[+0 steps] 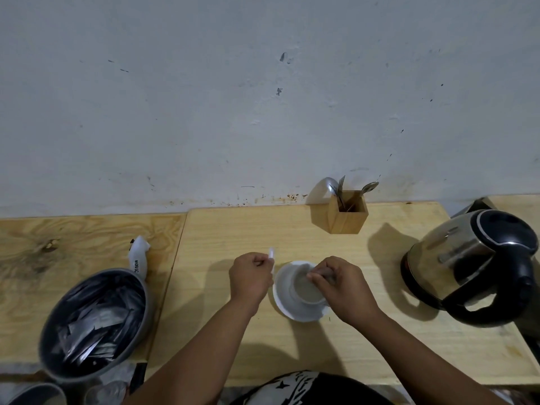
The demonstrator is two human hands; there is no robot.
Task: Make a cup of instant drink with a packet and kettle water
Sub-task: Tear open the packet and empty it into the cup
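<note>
We judge stirring underway: right hand (340, 283) pinches a spoon (329, 276) in the cup (304, 287); left hand (251, 277) grips the packet (272, 255); next, discard it.

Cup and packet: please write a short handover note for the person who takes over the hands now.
Left hand: pinches a small white packet just left of the cup.
Right hand: over the white cup, fingers closed on a thin object, probably a spoon; it is mostly hidden.
The cup stands on its saucer and holds pale liquid. The kettle stands at the right.
Done: water appears poured.
Left: probably finish stirring, put down the packet.
</note>
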